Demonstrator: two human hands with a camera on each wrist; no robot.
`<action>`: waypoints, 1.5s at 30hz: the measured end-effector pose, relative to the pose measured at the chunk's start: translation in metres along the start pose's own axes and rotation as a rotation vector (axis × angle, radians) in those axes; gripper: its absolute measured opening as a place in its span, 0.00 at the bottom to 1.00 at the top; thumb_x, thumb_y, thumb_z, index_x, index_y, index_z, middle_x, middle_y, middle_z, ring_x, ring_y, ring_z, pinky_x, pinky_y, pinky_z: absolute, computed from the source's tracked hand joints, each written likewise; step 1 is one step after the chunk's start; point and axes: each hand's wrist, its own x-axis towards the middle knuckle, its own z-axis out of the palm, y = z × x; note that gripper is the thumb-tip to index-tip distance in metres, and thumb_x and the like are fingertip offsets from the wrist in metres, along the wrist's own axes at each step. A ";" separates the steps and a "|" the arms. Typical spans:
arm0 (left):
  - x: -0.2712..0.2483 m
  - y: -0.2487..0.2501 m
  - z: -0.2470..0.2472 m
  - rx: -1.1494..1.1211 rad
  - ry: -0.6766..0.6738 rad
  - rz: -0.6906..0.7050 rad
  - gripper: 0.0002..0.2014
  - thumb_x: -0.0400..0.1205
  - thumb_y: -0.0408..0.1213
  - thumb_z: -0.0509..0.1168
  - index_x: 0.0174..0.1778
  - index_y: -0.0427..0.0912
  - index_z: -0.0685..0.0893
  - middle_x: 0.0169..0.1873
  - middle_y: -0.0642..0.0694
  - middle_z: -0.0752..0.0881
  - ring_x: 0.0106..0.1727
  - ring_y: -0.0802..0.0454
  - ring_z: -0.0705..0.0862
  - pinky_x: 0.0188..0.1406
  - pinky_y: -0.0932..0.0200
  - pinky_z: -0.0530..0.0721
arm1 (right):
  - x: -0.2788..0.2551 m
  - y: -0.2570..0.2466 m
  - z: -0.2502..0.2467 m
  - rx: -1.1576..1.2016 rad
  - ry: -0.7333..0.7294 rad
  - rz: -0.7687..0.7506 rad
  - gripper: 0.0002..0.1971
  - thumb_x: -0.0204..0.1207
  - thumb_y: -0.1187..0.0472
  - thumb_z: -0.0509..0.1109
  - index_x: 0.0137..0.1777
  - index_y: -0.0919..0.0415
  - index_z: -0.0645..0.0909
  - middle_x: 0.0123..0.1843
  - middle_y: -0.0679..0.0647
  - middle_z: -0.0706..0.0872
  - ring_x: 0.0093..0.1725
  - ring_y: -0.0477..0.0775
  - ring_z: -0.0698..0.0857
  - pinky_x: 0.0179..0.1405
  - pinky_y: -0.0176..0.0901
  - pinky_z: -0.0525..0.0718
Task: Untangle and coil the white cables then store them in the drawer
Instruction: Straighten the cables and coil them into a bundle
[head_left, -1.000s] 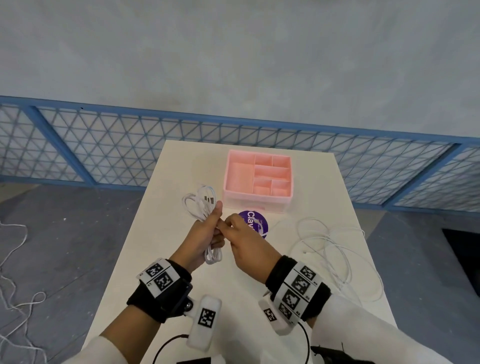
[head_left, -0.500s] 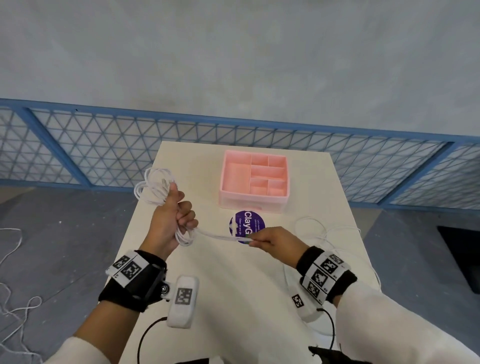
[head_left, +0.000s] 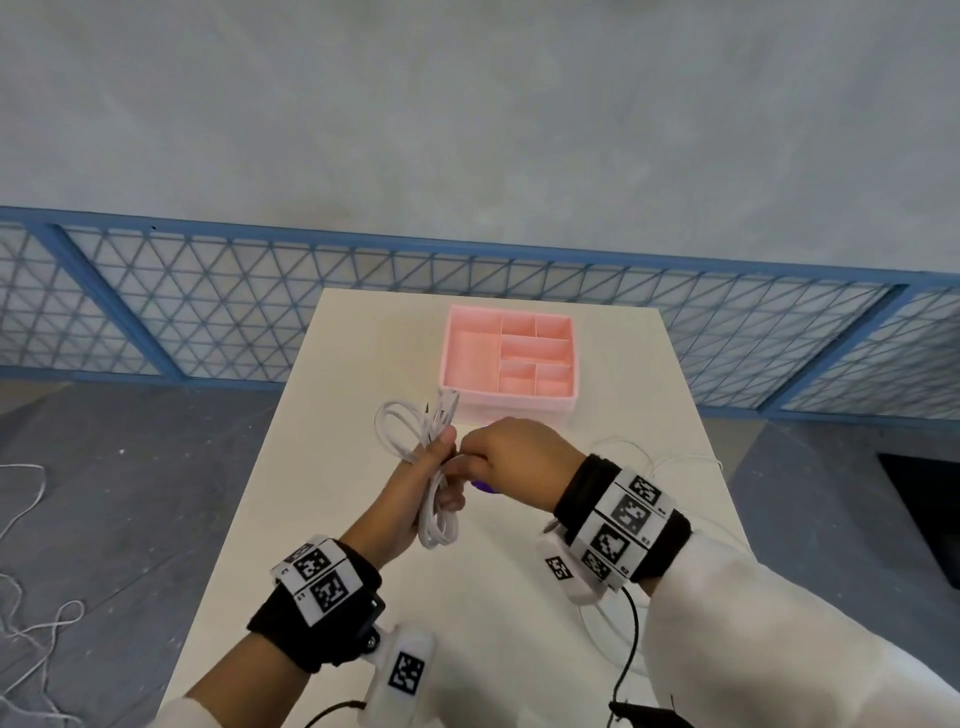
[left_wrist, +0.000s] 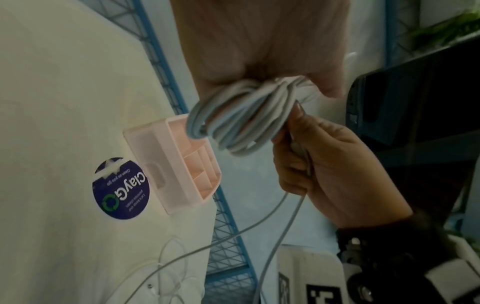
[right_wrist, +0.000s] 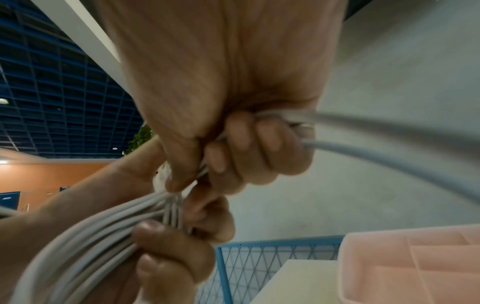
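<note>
The left hand (head_left: 415, 499) holds a coiled white cable (head_left: 431, 467) above the middle of the white table (head_left: 363, 364), fingers and thumb curled around the bundle's waist so that loops stick out above the fist and hang below it. The right hand (head_left: 511, 457) is pressed up against it from the right, fingers curled round the cable's loose strand where it meets the bundle; in the left wrist view that strand runs out under the right hand (left_wrist: 324, 164) and trails down toward the table, while the coil (left_wrist: 241, 123) bulges out of the left fist. In the right wrist view the right thumb and fingers (right_wrist: 249, 148) clench cable strands, and the left hand's fingers (right_wrist: 166, 253) wrap the gathered loops (right_wrist: 91, 236) just below. A pink organizer (head_left: 506, 364) with open compartments sits toward the far edge of the table, close beyond the hands. A second loose white cable (head_left: 675, 462) lies spread near the right edge, partly hidden by the right wrist. A round purple sticker (left_wrist: 120, 190) lies on the table just in front of the organizer (left_wrist: 182, 164).
</note>
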 end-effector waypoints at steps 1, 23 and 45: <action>-0.002 0.000 0.002 0.037 -0.003 -0.004 0.15 0.78 0.50 0.64 0.29 0.46 0.77 0.22 0.49 0.74 0.23 0.56 0.69 0.27 0.61 0.67 | 0.002 0.001 -0.002 -0.049 0.012 0.008 0.17 0.77 0.50 0.58 0.30 0.56 0.77 0.28 0.50 0.79 0.36 0.56 0.78 0.37 0.47 0.74; -0.015 0.002 -0.052 0.314 0.323 -0.130 0.14 0.84 0.40 0.58 0.39 0.35 0.80 0.10 0.47 0.70 0.12 0.55 0.64 0.16 0.64 0.68 | -0.004 0.100 0.020 0.296 0.237 0.420 0.19 0.80 0.50 0.59 0.38 0.65 0.79 0.39 0.59 0.84 0.34 0.59 0.81 0.32 0.44 0.76; -0.001 -0.008 0.003 -0.029 0.234 0.009 0.18 0.79 0.53 0.60 0.34 0.41 0.81 0.27 0.45 0.81 0.23 0.53 0.74 0.23 0.63 0.76 | -0.014 0.014 0.069 0.554 0.448 -0.005 0.14 0.78 0.61 0.66 0.59 0.47 0.69 0.39 0.49 0.83 0.38 0.43 0.83 0.45 0.36 0.80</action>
